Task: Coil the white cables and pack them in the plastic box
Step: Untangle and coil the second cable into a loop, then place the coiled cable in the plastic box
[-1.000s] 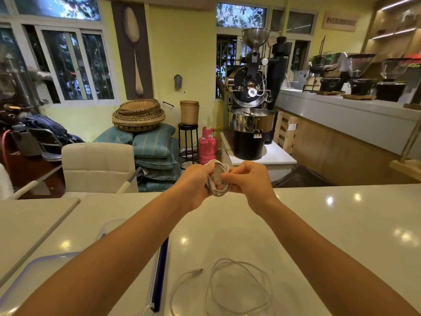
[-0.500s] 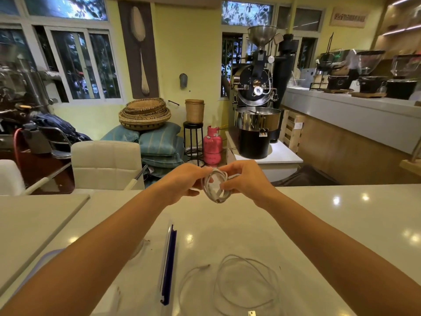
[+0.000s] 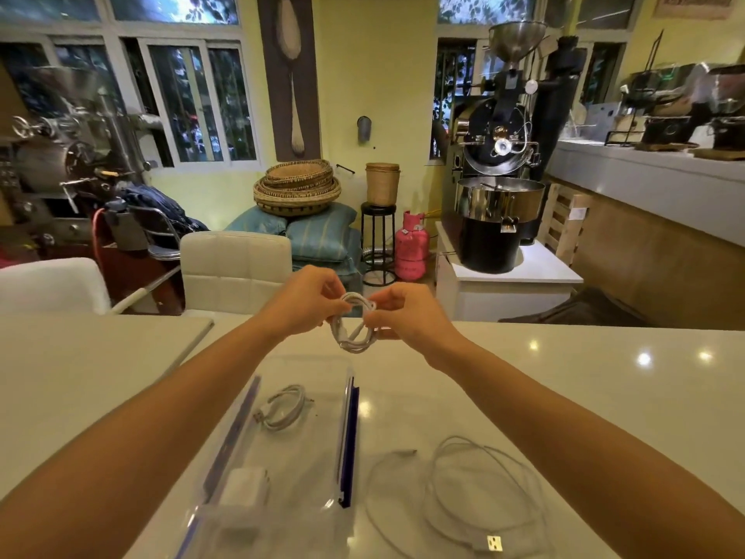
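Two hands (image 3: 300, 304) (image 3: 407, 316) around small coiled white cable (image 3: 354, 326)

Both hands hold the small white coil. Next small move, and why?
Probably lower the small coiled white cable into the open clear plastic box, beside the packed white coil: it looks fully wound, pinched by the left hand and right hand.

You have a single view, from the camera on your head. It looks forward and slightly down across the white table (image 3: 604, 369), which fills the lower half of the frame, with the room in the upper half. Your forearms run in from both lower corners, close to the lens; your left hand (image 3: 302, 302) and right hand (image 3: 407, 316) meet at centre frame, pinching the coiled cable (image 3: 354, 330).
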`<action>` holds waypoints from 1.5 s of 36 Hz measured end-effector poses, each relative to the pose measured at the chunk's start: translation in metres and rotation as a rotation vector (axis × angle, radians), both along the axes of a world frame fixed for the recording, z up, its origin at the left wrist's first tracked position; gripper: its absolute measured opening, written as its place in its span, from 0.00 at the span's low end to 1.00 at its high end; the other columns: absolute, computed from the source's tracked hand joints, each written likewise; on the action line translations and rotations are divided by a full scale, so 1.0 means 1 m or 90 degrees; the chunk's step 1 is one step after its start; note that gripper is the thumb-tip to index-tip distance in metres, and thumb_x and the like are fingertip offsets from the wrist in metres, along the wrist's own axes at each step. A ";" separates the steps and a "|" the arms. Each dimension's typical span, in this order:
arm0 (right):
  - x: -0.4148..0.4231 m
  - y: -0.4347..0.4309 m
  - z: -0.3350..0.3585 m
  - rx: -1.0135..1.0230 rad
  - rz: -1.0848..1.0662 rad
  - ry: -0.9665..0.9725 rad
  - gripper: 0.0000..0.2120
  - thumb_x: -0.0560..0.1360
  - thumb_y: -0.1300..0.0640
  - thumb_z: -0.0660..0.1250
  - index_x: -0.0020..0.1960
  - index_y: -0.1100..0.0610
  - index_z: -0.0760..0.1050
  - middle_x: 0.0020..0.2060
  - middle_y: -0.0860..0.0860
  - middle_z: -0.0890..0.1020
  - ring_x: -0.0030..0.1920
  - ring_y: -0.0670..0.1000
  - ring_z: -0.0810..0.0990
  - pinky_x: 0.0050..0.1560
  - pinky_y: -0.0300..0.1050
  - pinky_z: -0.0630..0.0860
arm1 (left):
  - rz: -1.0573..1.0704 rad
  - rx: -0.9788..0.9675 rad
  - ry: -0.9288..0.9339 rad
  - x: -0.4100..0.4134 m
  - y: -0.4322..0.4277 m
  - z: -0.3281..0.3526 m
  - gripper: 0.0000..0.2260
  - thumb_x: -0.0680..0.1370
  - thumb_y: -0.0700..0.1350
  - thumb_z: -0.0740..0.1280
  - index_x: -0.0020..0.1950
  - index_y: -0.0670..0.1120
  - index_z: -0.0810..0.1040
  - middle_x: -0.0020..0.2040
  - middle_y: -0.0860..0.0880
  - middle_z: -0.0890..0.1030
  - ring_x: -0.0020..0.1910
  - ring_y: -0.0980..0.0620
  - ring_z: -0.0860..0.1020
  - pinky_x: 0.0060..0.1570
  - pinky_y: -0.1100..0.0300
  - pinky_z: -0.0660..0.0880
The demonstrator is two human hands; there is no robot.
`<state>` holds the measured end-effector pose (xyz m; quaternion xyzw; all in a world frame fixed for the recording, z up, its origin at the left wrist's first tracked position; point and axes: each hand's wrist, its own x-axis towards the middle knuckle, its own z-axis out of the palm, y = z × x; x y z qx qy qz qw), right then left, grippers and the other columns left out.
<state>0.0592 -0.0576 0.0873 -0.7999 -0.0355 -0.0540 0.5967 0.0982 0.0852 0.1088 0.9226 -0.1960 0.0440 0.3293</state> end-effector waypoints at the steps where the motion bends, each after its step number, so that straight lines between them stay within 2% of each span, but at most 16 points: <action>1: 0.002 0.006 -0.002 0.012 0.008 0.011 0.11 0.71 0.66 0.68 0.52 0.65 0.74 0.45 0.60 0.80 0.44 0.55 0.81 0.41 0.41 0.79 | 0.008 0.011 -0.005 0.001 0.005 -0.001 0.05 0.73 0.43 0.68 0.45 0.42 0.77 0.35 0.49 0.78 0.34 0.53 0.75 0.36 0.59 0.74; 3: 0.006 0.017 -0.007 0.021 0.020 0.035 0.07 0.71 0.66 0.67 0.49 0.63 0.74 0.41 0.57 0.79 0.40 0.52 0.79 0.40 0.41 0.79 | 0.023 0.035 -0.016 0.001 0.013 -0.005 0.05 0.73 0.42 0.68 0.45 0.42 0.78 0.37 0.47 0.79 0.35 0.52 0.75 0.39 0.55 0.76; 7: 0.011 0.036 -0.018 -0.035 0.028 0.085 0.05 0.70 0.68 0.67 0.42 0.61 0.72 0.39 0.57 0.78 0.41 0.53 0.80 0.39 0.42 0.79 | 0.040 0.115 -0.027 0.002 0.026 -0.023 0.06 0.74 0.41 0.67 0.48 0.39 0.79 0.45 0.41 0.81 0.38 0.50 0.75 0.41 0.57 0.72; 9: 0.015 0.044 -0.024 -0.078 0.036 0.117 0.09 0.70 0.69 0.67 0.37 0.58 0.70 0.38 0.56 0.77 0.41 0.53 0.79 0.41 0.43 0.80 | 0.050 0.168 -0.028 0.002 0.030 -0.036 0.08 0.74 0.42 0.67 0.49 0.38 0.79 0.48 0.40 0.81 0.43 0.47 0.75 0.46 0.55 0.72; 12: 0.019 0.053 -0.034 -0.151 0.039 0.164 0.05 0.70 0.68 0.67 0.43 0.61 0.73 0.44 0.60 0.79 0.42 0.54 0.80 0.44 0.44 0.80 | 0.058 0.231 -0.016 0.006 0.033 -0.056 0.08 0.75 0.43 0.65 0.50 0.40 0.79 0.49 0.41 0.81 0.47 0.45 0.78 0.50 0.52 0.75; 14: 0.022 0.056 -0.040 -0.209 0.035 0.177 0.08 0.71 0.68 0.67 0.50 0.65 0.75 0.48 0.62 0.81 0.45 0.55 0.81 0.50 0.47 0.80 | 0.057 0.267 -0.009 0.008 0.033 -0.068 0.08 0.75 0.43 0.65 0.51 0.41 0.79 0.49 0.41 0.82 0.48 0.44 0.78 0.50 0.53 0.75; 17: 0.023 0.060 -0.048 -0.295 0.037 0.186 0.11 0.70 0.66 0.68 0.52 0.68 0.77 0.49 0.63 0.82 0.50 0.58 0.82 0.55 0.53 0.79 | 0.030 0.312 -0.004 0.010 0.033 -0.084 0.09 0.75 0.40 0.64 0.55 0.42 0.77 0.53 0.43 0.81 0.50 0.46 0.78 0.49 0.56 0.73; 23: 0.027 0.061 -0.053 -0.402 0.039 0.174 0.13 0.68 0.66 0.69 0.52 0.68 0.78 0.51 0.64 0.82 0.51 0.60 0.81 0.55 0.53 0.78 | -0.020 0.363 0.007 0.014 0.028 -0.101 0.11 0.76 0.39 0.63 0.57 0.42 0.74 0.55 0.42 0.80 0.51 0.45 0.77 0.44 0.61 0.66; 26: 0.027 0.056 -0.048 -0.369 0.038 0.172 0.13 0.69 0.67 0.68 0.52 0.69 0.77 0.50 0.64 0.82 0.47 0.58 0.82 0.49 0.49 0.80 | -0.026 0.368 -0.002 0.017 0.029 -0.103 0.10 0.76 0.39 0.62 0.57 0.41 0.74 0.55 0.42 0.80 0.51 0.45 0.77 0.44 0.61 0.65; 29: 0.026 0.050 -0.040 -0.335 0.030 0.154 0.12 0.70 0.65 0.68 0.53 0.68 0.77 0.51 0.63 0.82 0.49 0.58 0.82 0.50 0.48 0.80 | -0.038 0.397 0.006 0.020 0.030 -0.106 0.11 0.76 0.39 0.63 0.58 0.42 0.74 0.56 0.42 0.79 0.52 0.45 0.76 0.45 0.61 0.66; 30: 0.026 0.047 -0.038 -0.314 0.031 0.154 0.13 0.71 0.65 0.68 0.54 0.67 0.77 0.51 0.63 0.81 0.48 0.57 0.82 0.47 0.46 0.80 | -0.043 0.410 0.009 0.021 0.030 -0.107 0.12 0.76 0.39 0.63 0.58 0.42 0.74 0.56 0.42 0.79 0.52 0.45 0.76 0.45 0.61 0.67; 33: 0.026 0.036 -0.033 -0.265 0.039 0.167 0.12 0.71 0.67 0.67 0.54 0.68 0.76 0.50 0.64 0.81 0.41 0.53 0.80 0.37 0.40 0.78 | -0.064 0.458 0.007 0.021 0.026 -0.112 0.12 0.76 0.38 0.63 0.59 0.42 0.74 0.57 0.43 0.79 0.53 0.46 0.76 0.48 0.61 0.69; 36: 0.026 0.022 -0.033 -0.231 0.034 0.177 0.11 0.71 0.67 0.67 0.54 0.67 0.76 0.49 0.64 0.81 0.35 0.49 0.78 0.34 0.37 0.77 | -0.091 0.510 -0.005 0.023 0.023 -0.116 0.11 0.76 0.38 0.63 0.58 0.42 0.74 0.56 0.43 0.79 0.53 0.45 0.77 0.51 0.58 0.72; 41: 0.024 -0.003 -0.037 -0.211 0.015 0.181 0.10 0.72 0.66 0.67 0.52 0.66 0.77 0.44 0.60 0.81 0.35 0.48 0.79 0.35 0.36 0.78 | -0.105 0.563 -0.009 0.025 0.017 -0.120 0.11 0.76 0.37 0.61 0.57 0.42 0.75 0.56 0.43 0.79 0.53 0.45 0.77 0.50 0.57 0.73; 47: 0.019 -0.029 -0.045 -0.211 0.023 0.193 0.10 0.72 0.66 0.66 0.53 0.65 0.76 0.38 0.54 0.80 0.36 0.48 0.80 0.37 0.38 0.79 | -0.073 0.530 0.013 0.025 0.013 -0.122 0.11 0.77 0.42 0.61 0.57 0.42 0.76 0.56 0.42 0.80 0.52 0.45 0.78 0.50 0.58 0.72; 54: 0.004 -0.053 -0.056 -0.287 0.095 0.220 0.12 0.72 0.66 0.65 0.56 0.64 0.75 0.44 0.56 0.79 0.38 0.48 0.78 0.40 0.40 0.78 | -0.068 0.500 0.055 0.023 0.011 -0.116 0.13 0.77 0.44 0.61 0.59 0.42 0.75 0.57 0.43 0.79 0.54 0.46 0.77 0.49 0.58 0.71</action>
